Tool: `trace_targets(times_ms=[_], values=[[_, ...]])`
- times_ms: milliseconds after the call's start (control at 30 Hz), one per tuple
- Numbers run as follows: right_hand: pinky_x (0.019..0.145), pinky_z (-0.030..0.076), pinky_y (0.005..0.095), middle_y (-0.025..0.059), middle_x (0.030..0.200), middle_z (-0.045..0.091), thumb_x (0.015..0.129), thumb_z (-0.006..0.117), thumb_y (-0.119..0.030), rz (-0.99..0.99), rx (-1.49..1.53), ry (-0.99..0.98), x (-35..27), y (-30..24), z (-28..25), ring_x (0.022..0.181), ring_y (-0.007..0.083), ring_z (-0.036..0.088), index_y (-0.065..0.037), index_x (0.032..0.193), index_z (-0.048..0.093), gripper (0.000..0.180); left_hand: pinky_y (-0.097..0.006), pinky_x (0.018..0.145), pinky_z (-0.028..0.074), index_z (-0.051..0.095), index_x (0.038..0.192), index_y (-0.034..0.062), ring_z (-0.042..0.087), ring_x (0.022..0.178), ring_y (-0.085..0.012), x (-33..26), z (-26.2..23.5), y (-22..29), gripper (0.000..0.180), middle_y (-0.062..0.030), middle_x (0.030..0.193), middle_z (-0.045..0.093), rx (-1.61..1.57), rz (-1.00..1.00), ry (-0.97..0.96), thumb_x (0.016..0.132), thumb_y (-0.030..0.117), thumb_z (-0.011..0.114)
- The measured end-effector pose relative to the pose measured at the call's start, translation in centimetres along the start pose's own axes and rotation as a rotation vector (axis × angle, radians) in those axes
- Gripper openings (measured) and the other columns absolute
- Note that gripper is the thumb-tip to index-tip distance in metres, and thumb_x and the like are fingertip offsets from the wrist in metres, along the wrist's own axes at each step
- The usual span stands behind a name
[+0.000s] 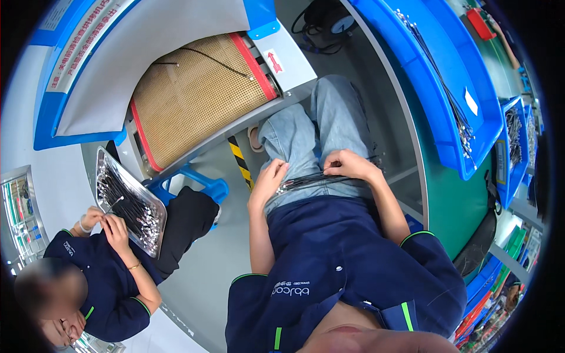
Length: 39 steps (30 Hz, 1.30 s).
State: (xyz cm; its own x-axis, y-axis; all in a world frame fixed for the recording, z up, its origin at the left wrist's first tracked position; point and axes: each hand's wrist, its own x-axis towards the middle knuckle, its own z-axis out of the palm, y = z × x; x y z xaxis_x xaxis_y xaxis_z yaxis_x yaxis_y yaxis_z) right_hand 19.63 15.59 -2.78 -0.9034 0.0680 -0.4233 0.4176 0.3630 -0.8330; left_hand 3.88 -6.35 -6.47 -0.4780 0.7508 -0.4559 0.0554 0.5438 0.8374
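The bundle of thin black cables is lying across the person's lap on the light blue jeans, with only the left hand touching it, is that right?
Not quite: both hands are on it. The head view shows the left hand at one end of the bundle of thin black cables and the right hand on the other, across the light blue jeans.

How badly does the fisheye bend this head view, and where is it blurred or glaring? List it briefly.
Head view: strong fisheye, so the blue bin and grey table edge curve toward a black rim. Lighting is even, with mild glare on the co-worker's metal tray. The left hand and right hand on the cable bundle are fairly sharp; the co-worker's face is blurred.
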Motion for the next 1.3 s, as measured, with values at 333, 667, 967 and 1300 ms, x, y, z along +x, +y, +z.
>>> trace_targets(times_ms=[333,667,967,1300], values=[[0.073,0.049,0.0360,0.0118,0.084,0.067,0.080,0.068,-0.018,-0.086,-0.064,0.186,-0.7,-0.6,-1.9,0.081,0.0277,0.064,-0.004,0.087,0.072,0.015,-0.035,0.083,0.044,0.059,0.111,0.0033,0.057,0.095,-0.0315,-1.4,-0.2,1.8,0.026,-0.0141,0.100,0.060,0.050,0.161,0.068,0.096,0.020,0.047],[0.071,0.050,0.0356,0.0087,0.088,0.066,0.081,0.067,-0.018,-0.169,-0.113,0.212,-0.4,-2.2,-2.6,0.080,0.0271,0.064,-0.007,0.096,0.069,0.018,-0.031,0.068,0.046,0.060,0.102,0.0015,0.060,0.076,-0.0226,-1.6,-0.9,2.3,0.015,-0.0108,0.092,0.060,0.253,0.332,0.083,0.092,0.011,0.053],[0.064,0.051,0.0369,0.0064,0.085,0.063,0.081,0.066,-0.015,-0.469,-0.192,0.294,1.9,-3.3,0.0,0.073,0.0273,0.063,-0.009,0.092,0.068,0.013,-0.029,0.059,0.047,0.058,0.090,-0.0026,0.062,0.064,-0.0190,-1.4,0.0,5.0,0.015,-0.0105,0.076,0.061,0.054,0.206,0.039,0.090,0.012,0.058],[0.065,0.052,0.0310,0.0000,0.084,0.061,0.077,0.066,-0.016,-0.647,-0.331,0.327,2.4,-3.9,0.7,0.077,0.0173,0.060,-0.009,0.092,0.068,0.016,-0.033,0.060,0.048,0.064,0.093,-0.0003,0.062,0.065,-0.0225,-1.4,-0.7,6.2,0.015,-0.0132,0.079,0.063,0.181,0.277,-0.028,0.087,0.014,0.062]])
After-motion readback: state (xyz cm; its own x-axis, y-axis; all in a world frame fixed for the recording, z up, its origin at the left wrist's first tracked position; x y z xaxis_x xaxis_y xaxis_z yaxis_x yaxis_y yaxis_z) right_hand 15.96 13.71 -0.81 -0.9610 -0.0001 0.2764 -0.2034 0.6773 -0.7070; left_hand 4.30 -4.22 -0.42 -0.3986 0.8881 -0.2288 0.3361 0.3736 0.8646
